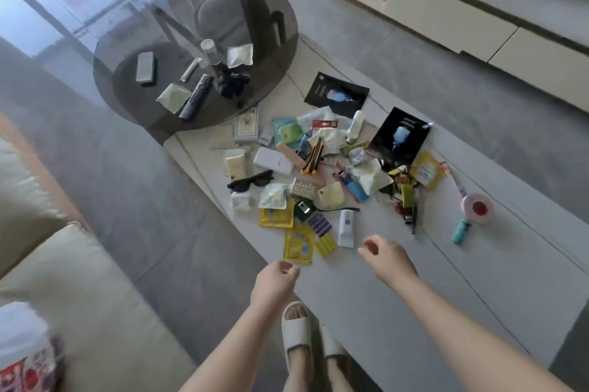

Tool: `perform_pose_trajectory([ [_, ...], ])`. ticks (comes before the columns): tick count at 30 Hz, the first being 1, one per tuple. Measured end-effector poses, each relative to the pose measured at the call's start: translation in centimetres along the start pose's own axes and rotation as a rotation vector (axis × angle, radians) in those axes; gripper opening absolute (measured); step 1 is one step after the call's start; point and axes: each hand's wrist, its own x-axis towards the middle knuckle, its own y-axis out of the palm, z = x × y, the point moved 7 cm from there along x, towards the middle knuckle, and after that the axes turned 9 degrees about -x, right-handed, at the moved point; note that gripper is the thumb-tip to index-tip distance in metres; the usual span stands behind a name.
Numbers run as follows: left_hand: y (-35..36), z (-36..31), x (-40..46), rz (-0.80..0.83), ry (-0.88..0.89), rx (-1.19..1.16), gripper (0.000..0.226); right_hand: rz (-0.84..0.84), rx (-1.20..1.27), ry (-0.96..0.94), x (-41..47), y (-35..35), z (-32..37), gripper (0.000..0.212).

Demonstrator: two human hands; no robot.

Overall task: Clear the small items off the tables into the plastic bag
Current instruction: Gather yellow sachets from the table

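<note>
Both hands out over white table (pixel 414 312), near edge. Left hand (pixel 274 280) and right hand (pixel 387 259) loosely curled, holding nothing. Clutter pile (pixel 318 174) at 12 o'clock, yellow sachet (pixel 298 246) nearest. Bare tabletop at 3 o'clock. Round glass table (pixel 127 72) at 11 o'clock carries remote (pixel 196 96).

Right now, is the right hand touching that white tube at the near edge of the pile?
Apart. The head view shows bare tabletop between the right hand and the white tube.
</note>
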Motion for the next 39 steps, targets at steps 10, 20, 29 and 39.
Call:
perform_pose_trajectory([
  [10,6.6,3.6,12.2,-0.078,-0.048,0.05,0.046,-0.006,-0.079,0.096,11.6,7.6,-2.3,0.044],
  [20,8.0,4.8,18.3,-0.254,-0.121,0.074,0.077,-0.193,-0.202,0.202,17.1,10.3,-1.4,0.081],
  [29,9.0,6.1,18.8,-0.246,-0.234,-0.012,0.055,-0.225,-0.183,0.205,17.8,10.6,-1.7,0.057],
  [39,10.5,8.1,15.6,-0.11,-0.401,-0.47,0.015,0.051,0.346,0.165,14.5,13.9,-2.0,0.025],
])
